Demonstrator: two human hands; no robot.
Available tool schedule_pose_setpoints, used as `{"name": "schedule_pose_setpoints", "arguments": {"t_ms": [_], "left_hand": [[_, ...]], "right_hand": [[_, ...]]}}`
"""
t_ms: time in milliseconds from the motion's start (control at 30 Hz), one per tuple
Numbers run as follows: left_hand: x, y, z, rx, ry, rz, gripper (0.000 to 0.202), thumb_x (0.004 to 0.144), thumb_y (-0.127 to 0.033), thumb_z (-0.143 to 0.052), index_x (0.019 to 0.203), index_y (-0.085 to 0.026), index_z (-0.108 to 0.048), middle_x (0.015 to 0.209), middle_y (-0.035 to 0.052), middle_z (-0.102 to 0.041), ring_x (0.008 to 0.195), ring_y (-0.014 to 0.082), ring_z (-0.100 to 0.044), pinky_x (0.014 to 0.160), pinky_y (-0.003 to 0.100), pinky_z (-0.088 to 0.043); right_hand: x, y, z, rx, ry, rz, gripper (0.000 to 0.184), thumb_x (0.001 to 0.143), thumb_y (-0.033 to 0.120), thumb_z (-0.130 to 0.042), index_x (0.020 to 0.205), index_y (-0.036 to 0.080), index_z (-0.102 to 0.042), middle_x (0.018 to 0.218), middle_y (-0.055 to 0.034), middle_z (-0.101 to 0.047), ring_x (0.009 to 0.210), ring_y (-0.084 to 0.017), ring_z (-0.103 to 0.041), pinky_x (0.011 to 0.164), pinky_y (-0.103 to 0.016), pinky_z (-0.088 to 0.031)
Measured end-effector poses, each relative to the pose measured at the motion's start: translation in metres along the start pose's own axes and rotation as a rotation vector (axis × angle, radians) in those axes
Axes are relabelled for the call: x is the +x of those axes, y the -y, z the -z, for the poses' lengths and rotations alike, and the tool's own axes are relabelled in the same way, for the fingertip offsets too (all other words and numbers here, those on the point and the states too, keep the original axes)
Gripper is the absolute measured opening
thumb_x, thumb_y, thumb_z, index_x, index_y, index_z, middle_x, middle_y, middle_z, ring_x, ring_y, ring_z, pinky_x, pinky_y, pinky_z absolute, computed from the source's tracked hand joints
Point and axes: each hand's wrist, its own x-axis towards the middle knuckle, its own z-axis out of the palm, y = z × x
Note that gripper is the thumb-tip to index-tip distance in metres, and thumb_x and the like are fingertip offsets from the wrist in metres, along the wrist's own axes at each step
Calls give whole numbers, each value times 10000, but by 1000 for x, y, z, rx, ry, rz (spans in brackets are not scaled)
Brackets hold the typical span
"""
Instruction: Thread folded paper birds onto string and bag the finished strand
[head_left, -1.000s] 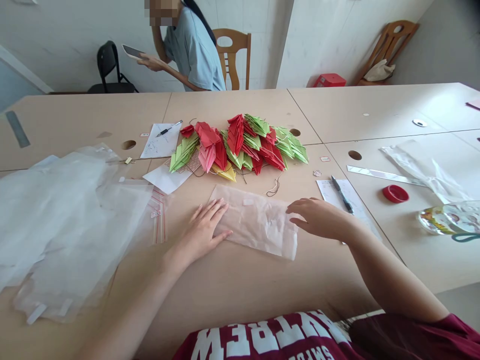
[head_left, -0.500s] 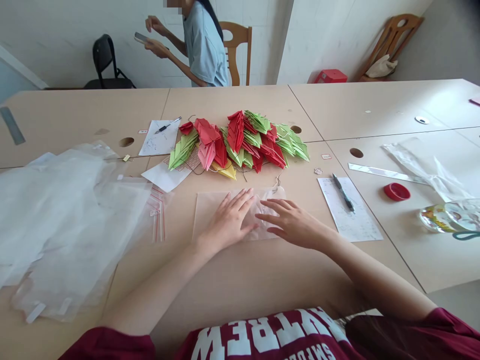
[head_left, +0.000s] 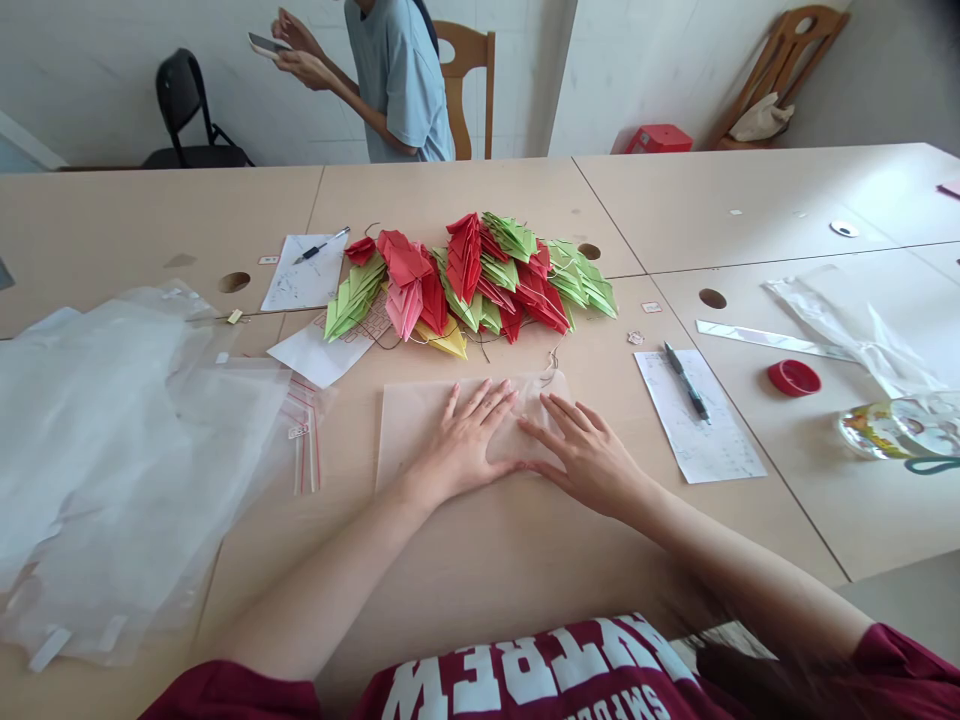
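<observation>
A translucent plastic bag (head_left: 409,425) lies flat on the table in front of me. My left hand (head_left: 472,440) rests palm down on its middle, fingers spread. On the bag's right part lies my right hand (head_left: 581,450), also flat with the fingers apart. The thumbs meet or nearly meet near the bag's lower edge. A loop of thin string (head_left: 553,358) shows at the bag's upper right corner. Just beyond is a heap of folded paper pieces (head_left: 465,280) in red, green, pink and yellow, with thin cords among them.
Large translucent plastic bags (head_left: 150,430) cover the table's left side. Written sheets with pens lie at the back left and at right (head_left: 697,430). Further right are a red ring (head_left: 793,378), a clear cup (head_left: 900,428) and a strip (head_left: 772,340). Across the table a person (head_left: 397,80) holds a phone.
My right hand has come down flat onto the bag, its fingers now pointing further forward. My left hand stays on the bag with its fingers spread. The view has shifted slightly.
</observation>
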Motion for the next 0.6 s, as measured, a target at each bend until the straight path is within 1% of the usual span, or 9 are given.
{"name": "schedule_pose_setpoints", "arguments": {"t_ms": [67, 167, 233, 300, 367, 433, 533, 600], "left_hand": [[1, 0, 0, -4, 14, -1, 866, 801, -688, -522, 1513, -329, -185, 1590, 36, -207, 1473, 314, -130, 1178, 584, -32], [1, 0, 2, -17, 38, 9, 832, 790, -692, -536, 1495, -372, -232, 1599, 16, -180, 1476, 330, -89, 1169, 602, -44], [2, 0, 4, -29, 49, 20, 831, 785, -703, -532, 1492, -374, -242, 1599, 12, -181, 1477, 327, -85, 1171, 599, -48], [3, 0, 5, -43, 52, 28, 852, 764, -713, -550, 1487, -375, -254, 1598, 3, -185, 1476, 321, -94, 1177, 588, -51], [3, 0, 6, -57, 49, 38, 889, 736, -714, -583, 1488, -370, -256, 1597, -2, -189, 1475, 319, -101, 1186, 570, -55], [3, 0, 6, -69, 49, 44, 918, 719, -709, -606, 1491, -361, -252, 1596, -1, -192, 1474, 318, -102, 1192, 555, -51], [4, 1, 5, -75, 48, 41, 924, 715, -716, -604, 1491, -349, -262, 1597, 4, -189, 1474, 317, -99, 1193, 549, -36], [3, 2, 4, -75, 46, 38, 915, 717, -725, -592, 1487, -346, -273, 1600, 1, -179, 1473, 318, -101, 1193, 552, -32]], "right_hand": [[5, -4, 2, 38, -32, -11, 381, 968, 397, -461, 1304, 238, -544, 1411, -159, -486, 1304, -307, -445, 1038, -514, -396], [18, -13, 3, 143, -65, 13, 251, 979, 246, -442, 1169, 206, -601, 1206, -127, -622, 1109, -248, -577, 943, -426, -474], [28, -18, 2, 219, -50, 75, 217, 973, 198, -438, 1104, 196, -612, 1060, -101, -652, 984, -211, -611, 847, -353, -507], [38, -22, -2, 257, -24, 139, 202, 974, 197, -433, 1058, 192, -617, 963, -80, -646, 882, -186, -617, 767, -306, -509], [46, -24, -7, 257, -10, 174, 207, 982, 215, -420, 1035, 186, -618, 924, -72, -636, 826, -178, -612, 738, -296, -501], [50, -25, -12, 258, -15, 194, 211, 986, 231, -413, 1018, 176, -614, 925, -79, -630, 820, -183, -607, 747, -305, -500], [52, -26, -16, 251, -26, 212, 214, 988, 241, -404, 1011, 163, -602, 929, -96, -623, 820, -198, -603, 762, -333, -502], [51, -28, -17, 240, -10, 234, 218, 988, 240, -396, 993, 161, -600, 919, -98, -621, 820, -204, -600, 776, -348, -501]]}}
